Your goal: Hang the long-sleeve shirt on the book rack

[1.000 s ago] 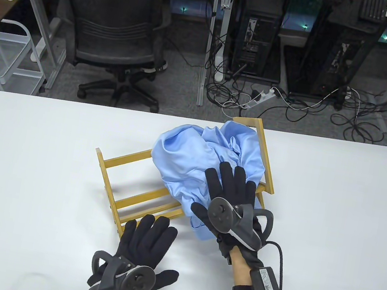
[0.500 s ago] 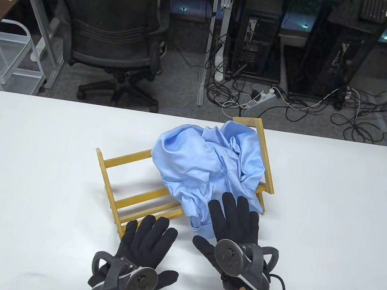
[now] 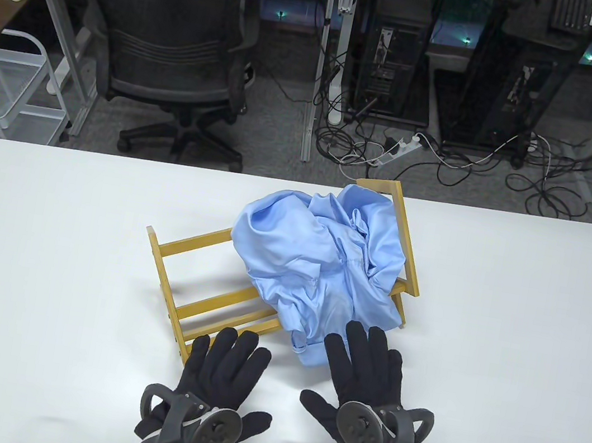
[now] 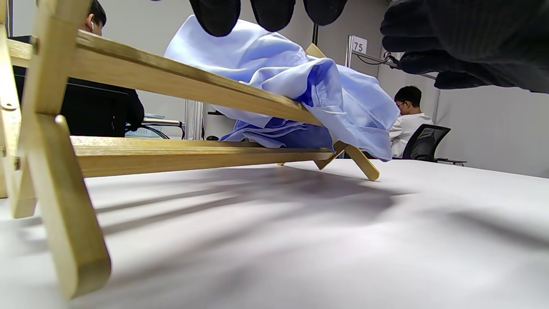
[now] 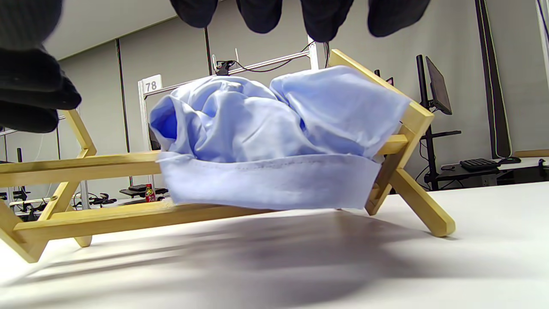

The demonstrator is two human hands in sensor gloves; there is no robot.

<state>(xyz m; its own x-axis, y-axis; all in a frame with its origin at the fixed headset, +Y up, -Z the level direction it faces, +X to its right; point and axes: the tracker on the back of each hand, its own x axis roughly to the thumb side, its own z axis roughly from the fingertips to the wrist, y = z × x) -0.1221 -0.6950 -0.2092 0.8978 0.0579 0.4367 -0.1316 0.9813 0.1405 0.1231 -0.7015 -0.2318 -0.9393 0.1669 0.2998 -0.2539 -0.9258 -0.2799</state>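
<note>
We see the light-blue long-sleeve shirt [image 3: 318, 259] bunched up and draped over the right half of the wooden book rack [image 3: 173, 275], which stands on the white table [image 3: 42, 247]. The fabric covers the rack's upper rails and right end frame, and a hemmed edge hangs down over the near rail; in the right wrist view that hem [image 5: 270, 180] hangs above the tabletop, its shadow below it. The left half of the rack is bare — its slats and left end frame show plainly.

Our left hand [image 3: 214, 389] lies spread and flat, palm down, near the table's front edge, its fingertips [image 3: 228, 337] just at the rack's near left corner; we cannot tell whether they touch the wood. It holds nothing.

Our right hand [image 3: 365, 397] is likewise spread wide, palm down and empty, just in front of the shirt's hanging edge. Its fingertips [image 3: 362, 334] reach close to the cloth — from above they seem right at the hem, though the right wrist view shows the fingers [image 5: 261, 13] clear of the fabric.

Beyond the table's far edge stands a black office chair [image 3: 170, 59] with a person seated in it.
</note>
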